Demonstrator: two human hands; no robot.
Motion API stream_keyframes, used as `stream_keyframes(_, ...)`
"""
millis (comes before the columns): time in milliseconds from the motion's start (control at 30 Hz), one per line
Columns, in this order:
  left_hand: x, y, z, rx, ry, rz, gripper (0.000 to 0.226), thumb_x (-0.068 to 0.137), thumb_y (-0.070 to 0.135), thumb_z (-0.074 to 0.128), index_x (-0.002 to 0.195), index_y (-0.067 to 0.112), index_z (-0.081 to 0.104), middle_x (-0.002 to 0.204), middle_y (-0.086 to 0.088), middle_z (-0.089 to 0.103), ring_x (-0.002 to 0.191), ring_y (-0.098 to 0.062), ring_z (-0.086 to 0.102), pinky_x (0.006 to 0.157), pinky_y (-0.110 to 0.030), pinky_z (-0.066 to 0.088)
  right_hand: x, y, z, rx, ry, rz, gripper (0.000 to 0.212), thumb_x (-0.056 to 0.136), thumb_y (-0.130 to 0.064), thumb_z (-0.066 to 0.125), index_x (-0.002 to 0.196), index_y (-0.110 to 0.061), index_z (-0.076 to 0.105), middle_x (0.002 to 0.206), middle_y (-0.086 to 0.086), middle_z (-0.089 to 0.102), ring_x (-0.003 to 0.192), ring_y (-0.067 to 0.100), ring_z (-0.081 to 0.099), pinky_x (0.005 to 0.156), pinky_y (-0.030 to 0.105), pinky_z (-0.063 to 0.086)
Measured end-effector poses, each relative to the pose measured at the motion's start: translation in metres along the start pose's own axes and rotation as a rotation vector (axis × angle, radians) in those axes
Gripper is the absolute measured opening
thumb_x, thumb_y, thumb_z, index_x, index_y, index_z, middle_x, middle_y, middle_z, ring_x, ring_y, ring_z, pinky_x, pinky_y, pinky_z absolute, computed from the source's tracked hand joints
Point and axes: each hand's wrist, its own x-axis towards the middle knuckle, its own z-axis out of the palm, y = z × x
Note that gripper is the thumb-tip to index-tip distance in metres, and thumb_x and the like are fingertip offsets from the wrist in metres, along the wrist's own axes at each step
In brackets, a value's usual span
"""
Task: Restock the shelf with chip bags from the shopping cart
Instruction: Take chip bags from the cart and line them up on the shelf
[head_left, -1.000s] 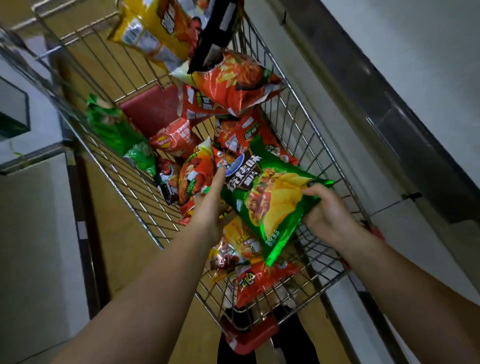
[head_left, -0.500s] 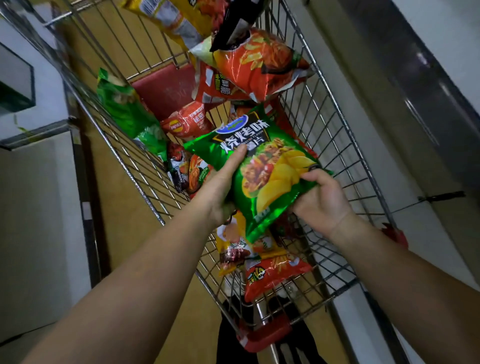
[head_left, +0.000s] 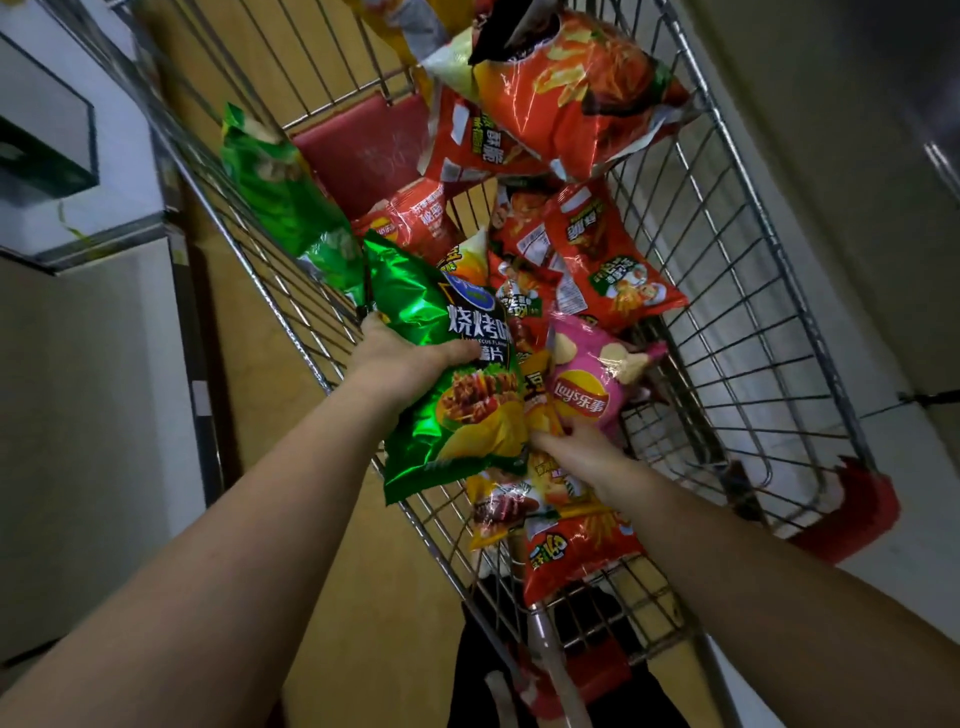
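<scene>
Gripping one green chip bag (head_left: 457, 374), long axis near-to-far, the left hand (head_left: 400, 358) holds it over the cart (head_left: 727, 270). The right hand (head_left: 576, 447) reaches among the bags; its grasp cannot be told.

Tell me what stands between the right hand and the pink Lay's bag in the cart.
Nothing visible does. The right hand already reaches the near end of the pink Lay's bag, beside a yellow bag. The left hand holds the green barbecue chip bag off to the left side, clear of the pink one.

Tan floor (head_left: 332, 597), pale walls (head_left: 810, 171)
</scene>
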Motion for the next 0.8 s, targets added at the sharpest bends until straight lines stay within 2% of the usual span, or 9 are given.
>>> stream_keyframes(67, 0.001, 0.001, 0.0, 0.077, -0.002, 0.007, 0.118, 0.041, 0.046, 0.09, 0.138, 0.022, 0.028, 0.128, -0.009, 0.056, 0.11, -0.035, 0.059, 0.096, -0.051, 0.047, 0.012, 0.005, 0.008, -0.011, -0.006, 0.015, 0.067, 0.074, -0.043, 0.073, 0.13, -0.017, 0.046, 0.125, 0.002, 0.058, 0.114, 0.027, 0.055, 0.098, 0.037, 0.043)
stream_keyframes(200, -0.001, 0.004, -0.001, 0.138, -0.018, 0.016, 0.116, 0.049, 0.045, 0.089, 0.143, 0.022, 0.023, 0.133, -0.009, 0.052, 0.116, -0.034, 0.055, 0.098, -0.051, 0.045, 0.01, 0.0, 0.003, -0.013, -0.048, 0.124, 0.073, 0.067, -0.04, 0.078, 0.127, -0.008, 0.052, 0.121, 0.012, 0.061, 0.108, 0.03, 0.059, 0.095, 0.043, 0.049)
stream_keyframes(267, -0.004, 0.007, -0.002, 0.145, -0.028, 0.02, 0.115, 0.052, 0.045, 0.089, 0.143, 0.021, 0.022, 0.133, -0.009, 0.052, 0.115, -0.034, 0.056, 0.098, -0.05, 0.046, 0.003, -0.003, -0.006, -0.057, 0.019, 0.056, 0.069, 0.063, -0.042, 0.081, 0.12, -0.01, 0.057, 0.116, 0.01, 0.063, 0.104, 0.029, 0.06, 0.093, 0.04, 0.05)
stream_keyframes(367, -0.011, 0.01, -0.001, 0.168, -0.032, 0.04, 0.11, 0.06, 0.041, 0.085, 0.145, 0.02, 0.018, 0.133, -0.008, 0.05, 0.116, -0.034, 0.055, 0.098, -0.05, 0.046, -0.02, -0.017, -0.021, -0.134, 0.151, -0.141, 0.053, 0.063, -0.048, 0.081, 0.103, -0.023, 0.058, 0.104, 0.001, 0.066, 0.098, 0.022, 0.061, 0.086, 0.032, 0.048)
stream_keyframes(467, -0.021, 0.013, 0.003, 0.114, -0.043, 0.09, 0.114, 0.058, 0.038, 0.087, 0.147, 0.023, 0.017, 0.133, -0.006, 0.051, 0.115, -0.032, 0.056, 0.098, -0.049, 0.047, -0.038, -0.032, -0.035, -0.299, 0.316, -0.249, 0.059, 0.066, -0.052, 0.078, 0.11, -0.019, 0.056, 0.096, -0.003, 0.064, 0.089, 0.018, 0.061, 0.076, 0.027, 0.047)
stream_keyframes(567, -0.03, 0.018, 0.004, 0.051, -0.041, 0.14, 0.113, 0.057, 0.037, 0.088, 0.145, 0.022, 0.019, 0.129, -0.003, 0.055, 0.112, -0.029, 0.058, 0.098, -0.047, 0.047, -0.052, -0.045, -0.047, -0.382, 0.448, -0.315, 0.069, 0.067, -0.053, 0.077, 0.122, -0.019, 0.053, 0.105, 0.002, 0.065, 0.095, 0.023, 0.061, 0.079, 0.03, 0.049)
stream_keyframes(667, -0.042, 0.025, 0.002, 0.038, -0.03, 0.186, 0.117, 0.055, 0.042, 0.088, 0.147, 0.023, 0.019, 0.132, -0.004, 0.054, 0.115, -0.029, 0.056, 0.1, -0.046, 0.045, -0.066, -0.052, -0.058, -0.467, 0.494, -0.355, 0.074, 0.068, -0.056, 0.074, 0.127, -0.02, 0.048, 0.112, 0.006, 0.064, 0.102, 0.027, 0.06, 0.082, 0.034, 0.049)
stream_keyframes(800, -0.062, 0.034, -0.006, 0.014, 0.01, 0.24, 0.118, 0.054, 0.043, 0.088, 0.147, 0.024, 0.019, 0.132, -0.003, 0.054, 0.115, -0.029, 0.057, 0.1, -0.046, 0.046, -0.09, -0.06, -0.069, -0.47, 0.539, -0.457, 0.076, 0.069, -0.059, 0.072, 0.127, -0.016, 0.048, 0.113, 0.008, 0.063, 0.103, 0.029, 0.06, 0.083, 0.036, 0.05)
